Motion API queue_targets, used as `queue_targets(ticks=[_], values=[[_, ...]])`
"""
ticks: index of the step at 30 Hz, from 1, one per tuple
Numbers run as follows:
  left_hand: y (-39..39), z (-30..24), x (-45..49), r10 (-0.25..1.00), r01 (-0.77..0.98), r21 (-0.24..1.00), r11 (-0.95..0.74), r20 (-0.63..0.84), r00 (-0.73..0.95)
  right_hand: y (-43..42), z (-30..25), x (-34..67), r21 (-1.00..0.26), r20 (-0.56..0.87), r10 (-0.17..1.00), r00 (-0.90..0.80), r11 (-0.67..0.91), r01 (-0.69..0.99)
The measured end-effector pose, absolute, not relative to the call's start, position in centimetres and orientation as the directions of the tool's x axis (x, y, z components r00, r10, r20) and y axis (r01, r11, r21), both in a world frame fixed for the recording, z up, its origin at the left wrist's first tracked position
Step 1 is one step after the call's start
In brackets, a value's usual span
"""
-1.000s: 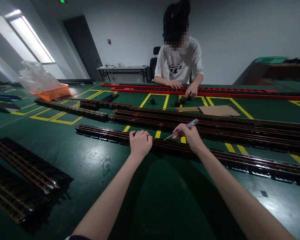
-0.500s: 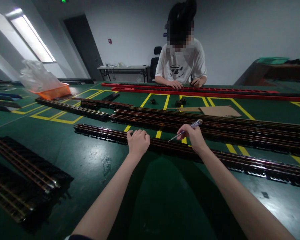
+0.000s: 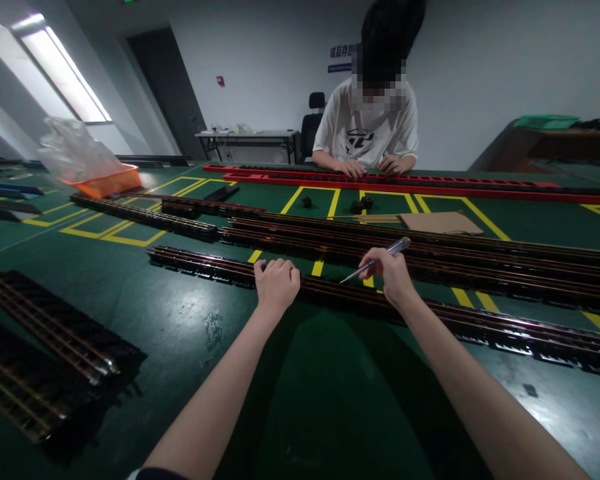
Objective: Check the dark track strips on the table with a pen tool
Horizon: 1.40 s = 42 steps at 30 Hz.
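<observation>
My left hand (image 3: 277, 283) rests with fingers curled over the near long dark rail strip (image 3: 200, 265) that runs across the green table. A little to its right, my right hand (image 3: 391, 272) grips a clear-handled screwdriver (image 3: 380, 257), its thin tip pointing left and down just above the same strip. More long copper-lined strips (image 3: 430, 243) lie parallel just behind.
A person in a white T-shirt (image 3: 367, 130) sits opposite, both hands on a long red rail (image 3: 430, 185). A cardboard sheet (image 3: 440, 221), small black parts (image 3: 360, 204), an orange tray with a plastic bag (image 3: 100, 181) and short black strips (image 3: 35, 353) at near left lie on the table.
My right hand with the screwdriver has shifted slightly right along the strip. The person opposite has brought a hand back onto the red rail and sat up.
</observation>
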<state>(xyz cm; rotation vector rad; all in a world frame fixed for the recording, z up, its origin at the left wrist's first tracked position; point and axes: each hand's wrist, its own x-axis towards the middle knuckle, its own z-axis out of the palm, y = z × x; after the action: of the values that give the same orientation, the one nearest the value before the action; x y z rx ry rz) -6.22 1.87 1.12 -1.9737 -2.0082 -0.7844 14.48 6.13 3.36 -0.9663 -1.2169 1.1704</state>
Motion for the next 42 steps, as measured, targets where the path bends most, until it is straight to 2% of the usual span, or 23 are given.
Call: queue_targets(ticks=[12,27,32,36,42], values=[[2.0,1.0,-6.3,0.861,0.979,0.201,-0.042,0.503,-0.067,6.2,3.3,14.5,-0.973,0.165,0.984,0.073,0.174,-0.15],[1.9,0.8,-6.4,0.831,0.98,0.187,-0.075,0.555,-0.042,6.3,3.2,14.3,-0.969,0.207,0.978,0.022,0.208,-0.13],[1.3,0.9,-4.6,0.794,0.969,0.153,-0.196,0.605,0.065,6.2,3.4,14.3,-0.97,0.21,0.978,0.017,0.211,-0.121],[0.7,0.7,-2.4,0.784,0.94,0.121,-0.319,0.592,0.19,6.1,3.4,14.4,-0.968,0.219,0.976,0.004,0.218,-0.121],[0.7,0.6,-2.0,0.81,0.944,0.083,-0.319,0.541,0.227,6.1,3.3,14.4,-0.967,0.233,0.972,-0.009,0.231,-0.104]])
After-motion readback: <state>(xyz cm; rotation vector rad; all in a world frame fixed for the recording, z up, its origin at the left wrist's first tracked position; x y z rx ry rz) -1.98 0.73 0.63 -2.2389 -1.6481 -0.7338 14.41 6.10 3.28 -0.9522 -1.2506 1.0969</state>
